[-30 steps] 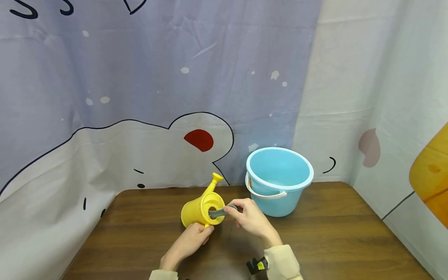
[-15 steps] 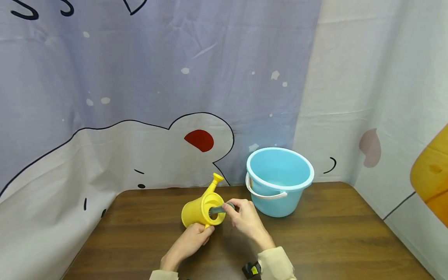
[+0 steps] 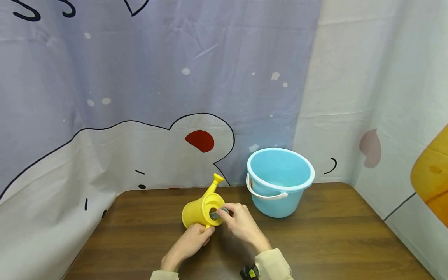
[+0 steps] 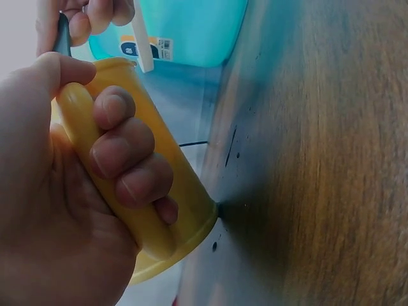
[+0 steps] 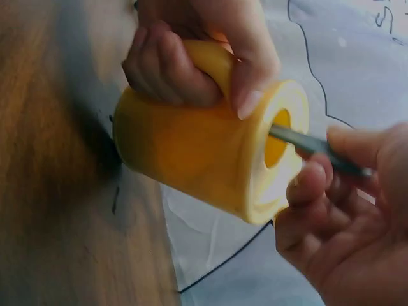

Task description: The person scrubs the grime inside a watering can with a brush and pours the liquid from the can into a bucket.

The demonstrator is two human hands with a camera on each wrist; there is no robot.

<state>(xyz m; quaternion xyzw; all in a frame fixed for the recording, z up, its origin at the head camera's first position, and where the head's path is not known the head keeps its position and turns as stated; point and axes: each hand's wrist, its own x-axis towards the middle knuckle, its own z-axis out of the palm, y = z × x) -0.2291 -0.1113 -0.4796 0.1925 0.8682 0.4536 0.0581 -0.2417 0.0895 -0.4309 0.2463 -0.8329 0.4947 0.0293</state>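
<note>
My left hand (image 3: 191, 240) grips the handle of a yellow watering can (image 3: 192, 213), fingers curled round it in the left wrist view. The can tilts with its round opening toward the right and its spout pointing up and back. At that opening my right hand (image 3: 241, 224) pinches the handle of a slim grey-green brush (image 5: 312, 145) between thumb and fingers. The handle passes through the hole in the can's top, and the brush's far end is hidden inside.
A light blue bucket (image 3: 276, 204) with a white handle (image 3: 267, 196) stands at the back right of the brown wooden table (image 3: 332, 233). A printed curtain (image 3: 147, 85) hangs directly behind the table. A small black device (image 3: 249, 272) sits at the right sleeve.
My right hand has moved left and slightly down, pushing the brush deeper into the can. The left hand and can have stayed almost still.
</note>
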